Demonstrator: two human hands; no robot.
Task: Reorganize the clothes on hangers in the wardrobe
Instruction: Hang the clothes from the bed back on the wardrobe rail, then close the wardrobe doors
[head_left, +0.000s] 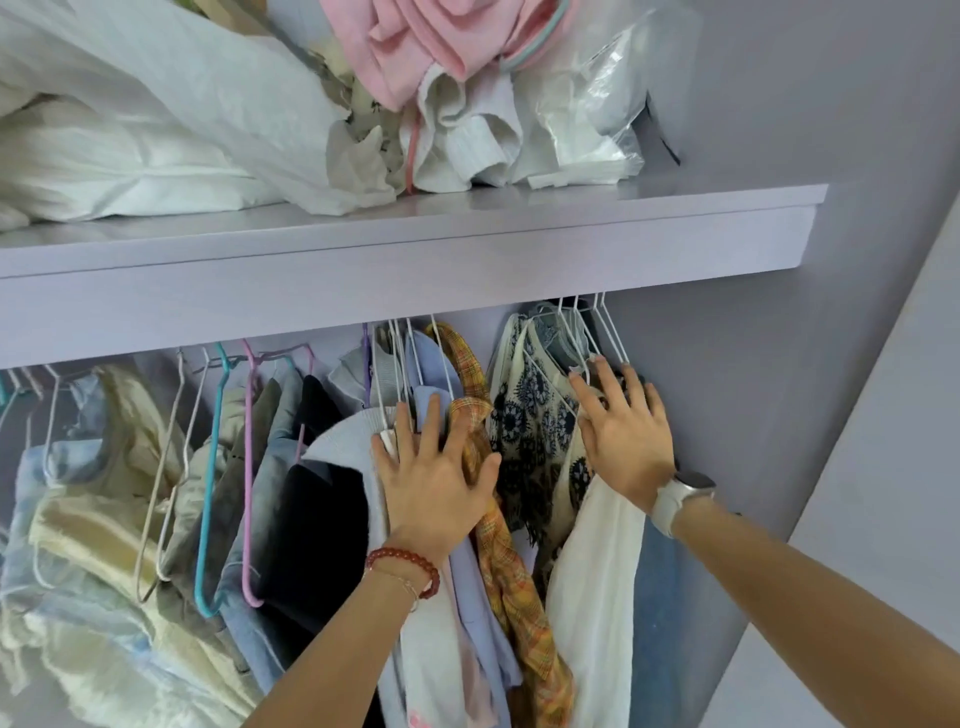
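Clothes hang on wire and plastic hangers under a lilac shelf (415, 270); the rail is hidden behind its front edge. My left hand (434, 478), with a red bead bracelet, lies flat with fingers spread on a pale blue shirt (478, 613) and an orange plaid garment (509, 571). My right hand (623, 431), wearing a white watch, rests spread on the white wire hangers of a cream and navy patterned garment (530, 431) and a white garment (597, 597) at the right end. A narrow gap separates the two groups of clothes.
To the left hang a black garment (311, 530), a teal hanger (210, 493), a pink hanger (248, 467) and pale yellow and blue clothes. On the shelf lie white fabrics (156, 145), a pink garment (415, 47) and a plastic bag (597, 104). The wardrobe's side wall (779, 364) stands close at the right.
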